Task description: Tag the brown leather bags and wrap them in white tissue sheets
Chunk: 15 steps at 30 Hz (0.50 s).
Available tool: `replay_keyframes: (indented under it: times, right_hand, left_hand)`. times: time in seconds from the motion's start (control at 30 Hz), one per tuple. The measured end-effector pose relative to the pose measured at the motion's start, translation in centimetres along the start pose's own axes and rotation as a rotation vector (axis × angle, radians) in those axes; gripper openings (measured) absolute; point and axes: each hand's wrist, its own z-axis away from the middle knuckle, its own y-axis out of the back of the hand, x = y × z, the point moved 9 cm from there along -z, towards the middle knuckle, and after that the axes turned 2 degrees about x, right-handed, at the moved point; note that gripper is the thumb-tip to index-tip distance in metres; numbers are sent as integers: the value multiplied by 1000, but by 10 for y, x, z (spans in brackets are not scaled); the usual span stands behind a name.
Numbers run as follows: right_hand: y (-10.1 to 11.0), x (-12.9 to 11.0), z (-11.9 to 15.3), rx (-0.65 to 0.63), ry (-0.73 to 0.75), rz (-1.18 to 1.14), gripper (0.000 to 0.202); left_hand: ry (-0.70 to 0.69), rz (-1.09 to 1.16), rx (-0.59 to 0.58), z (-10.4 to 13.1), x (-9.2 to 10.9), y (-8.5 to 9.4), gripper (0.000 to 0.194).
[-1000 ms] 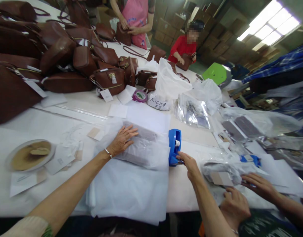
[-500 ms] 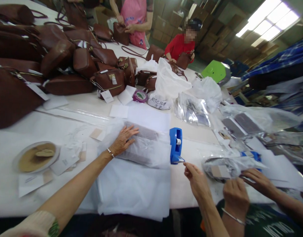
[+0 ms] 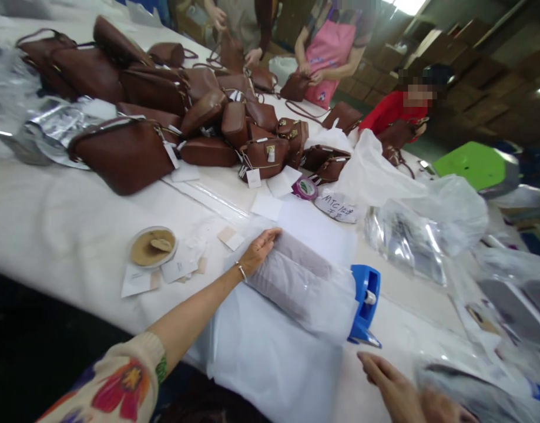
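My left hand (image 3: pixel 260 251) rests on the upper left end of a grey-brown item (image 3: pixel 291 282) wrapped in translucent white sheet, fingers together and nothing gripped. Thumb and forefinger of my right hand (image 3: pixel 386 379) are pinched just below the cutting tip of a blue tape dispenser (image 3: pixel 361 320); whatever is between them is too small to make out. The dispenser stands against the right end of the wrapped item. More white sheets (image 3: pixel 270 358) lie beneath and in front of it.
Brown leather bags (image 3: pixel 124 153) are piled at the back left. A round tan dish (image 3: pixel 153 247) and paper tags (image 3: pixel 140 279) lie left. Clear plastic bags (image 3: pixel 406 235) lie right. Beside my right hand is a blurred co-worker's hand (image 3: pixel 441 405). People stand across the table.
The view has swung left, so everything sits further right. My left hand has shifted to the wrapped item's upper left end, its fingers closer together. My right hand has drawn slightly away from the dispenser's tip.
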Motion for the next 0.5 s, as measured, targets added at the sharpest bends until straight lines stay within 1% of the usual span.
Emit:
replay_keyframes:
  times: [0.03, 0.07, 0.13, 0.17, 0.2, 0.23, 0.27, 0.3, 0.33, 0.37, 0.43, 0.5]
  right_hand:
    - [-22, -24, 2, -75, 71, 84, 35]
    - [-50, -50, 4, -168, 162, 165, 32]
    - [-122, -109, 17, -423, 473, 409, 31]
    - [-157, -134, 25, -520, 617, 514, 32]
    - [-189, -154, 31, -597, 731, 615, 31]
    - [-218, -169, 34, -652, 814, 713, 28]
    - [-243, -179, 34, -686, 863, 822, 25]
    - [-263, -185, 30, -696, 882, 944, 21]
    - [-279, -188, 24, -684, 881, 1073, 19]
    - [-290, -190, 16, -657, 870, 1200, 17]
    - [-304, -192, 2, -596, 851, 1400, 14]
    - [-312, -194, -6, -568, 854, 1508, 12]
  left_hand:
    - [20, 85, 23, 0, -2, 2, 41]
    - [37, 162, 50, 0, -3, 4, 40]
    - [70, 283, 93, 0, -5, 8, 38]
    - [83, 329, 104, 0, -7, 9, 37]
    - [94, 365, 110, -1, -8, 9, 37]
    - [100, 389, 112, -1, -9, 10, 36]
    - [101, 402, 112, -1, -9, 11, 36]
    - [99, 407, 111, -2, -10, 11, 35]
    - [96, 406, 110, -3, -10, 12, 34]
    - [95, 408, 111, -3, -11, 13, 33]
    - [78, 363, 110, -5, -10, 15, 31]
    - [12, 203, 114, -7, -5, 17, 30]
